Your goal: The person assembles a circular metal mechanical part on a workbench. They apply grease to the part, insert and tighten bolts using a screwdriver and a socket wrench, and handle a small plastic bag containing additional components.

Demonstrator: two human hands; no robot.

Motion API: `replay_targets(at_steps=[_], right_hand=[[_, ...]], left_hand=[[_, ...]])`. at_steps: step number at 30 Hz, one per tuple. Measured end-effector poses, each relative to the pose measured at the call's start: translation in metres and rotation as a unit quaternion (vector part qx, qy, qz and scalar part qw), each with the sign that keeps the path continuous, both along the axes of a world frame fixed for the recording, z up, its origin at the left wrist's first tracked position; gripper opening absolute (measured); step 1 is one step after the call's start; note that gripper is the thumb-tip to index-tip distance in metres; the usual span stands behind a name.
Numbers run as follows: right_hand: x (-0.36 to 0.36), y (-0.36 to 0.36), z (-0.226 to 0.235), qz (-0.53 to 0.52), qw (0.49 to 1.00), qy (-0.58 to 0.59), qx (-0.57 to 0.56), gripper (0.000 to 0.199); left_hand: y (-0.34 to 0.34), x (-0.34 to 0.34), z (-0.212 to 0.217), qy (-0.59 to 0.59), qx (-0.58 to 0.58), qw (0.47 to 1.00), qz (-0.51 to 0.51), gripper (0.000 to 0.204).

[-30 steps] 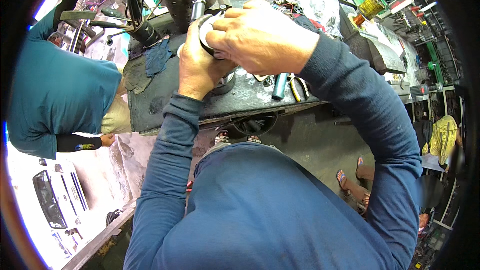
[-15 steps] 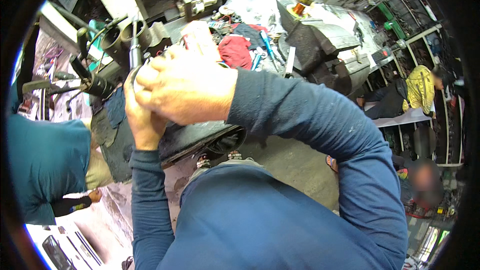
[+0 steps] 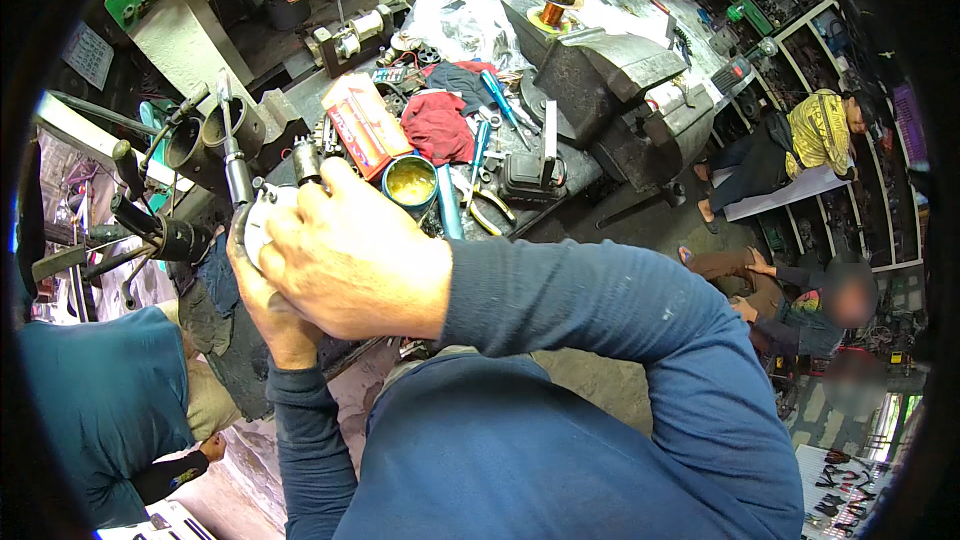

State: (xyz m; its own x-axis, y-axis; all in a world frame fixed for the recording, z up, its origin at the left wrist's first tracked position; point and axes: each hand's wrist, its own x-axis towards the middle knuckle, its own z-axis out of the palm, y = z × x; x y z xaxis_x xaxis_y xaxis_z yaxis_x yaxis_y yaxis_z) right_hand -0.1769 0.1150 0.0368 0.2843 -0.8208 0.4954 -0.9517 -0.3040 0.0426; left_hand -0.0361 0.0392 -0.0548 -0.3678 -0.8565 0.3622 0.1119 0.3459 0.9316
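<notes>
Both my hands are clasped around a round white and metal part (image 3: 262,210) at the edge of a cluttered workbench (image 3: 240,360). My right hand (image 3: 355,260) lies over the top of it, fingers curled. My left hand (image 3: 270,315) cups it from below and is mostly hidden under the right. Only the part's upper left rim shows. A steel rod with a dark grip (image 3: 233,165) stands just behind the part.
On the bench lie a round tin of yellow grease (image 3: 410,183), an orange box (image 3: 362,125), a red rag (image 3: 438,127), blue-handled tools (image 3: 448,205) and a large dark vise (image 3: 620,90). A person in teal (image 3: 95,405) stands at my left. Two people sit at the right.
My view has swung left and up along the bench, bringing the grease tin, rag and vise into sight. My hands stay clasped on the round part.
</notes>
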Motion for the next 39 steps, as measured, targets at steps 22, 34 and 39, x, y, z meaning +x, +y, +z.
replay_targets(at_steps=[22, 34, 39], right_hand=[[0.0049, -0.0004, -0.0035, 0.009, 0.987, 0.012, 0.157, 0.028], [0.0085, 0.0016, -0.0015, -0.018, 0.996, -0.008, -0.092, 0.025], [0.0056, 0.0003, -0.0021, 0.005, 0.989, 0.035, 0.147, 0.027]], left_hand=[[-0.0034, 0.0011, -0.0041, 0.055, 0.078, 0.995, 0.001, 0.044], [-0.0070, 0.0033, -0.0090, -0.143, -0.139, 0.976, 0.090, 0.046], [-0.0076, 0.0005, -0.0105, 0.084, 0.112, 0.990, -0.021, 0.045]])
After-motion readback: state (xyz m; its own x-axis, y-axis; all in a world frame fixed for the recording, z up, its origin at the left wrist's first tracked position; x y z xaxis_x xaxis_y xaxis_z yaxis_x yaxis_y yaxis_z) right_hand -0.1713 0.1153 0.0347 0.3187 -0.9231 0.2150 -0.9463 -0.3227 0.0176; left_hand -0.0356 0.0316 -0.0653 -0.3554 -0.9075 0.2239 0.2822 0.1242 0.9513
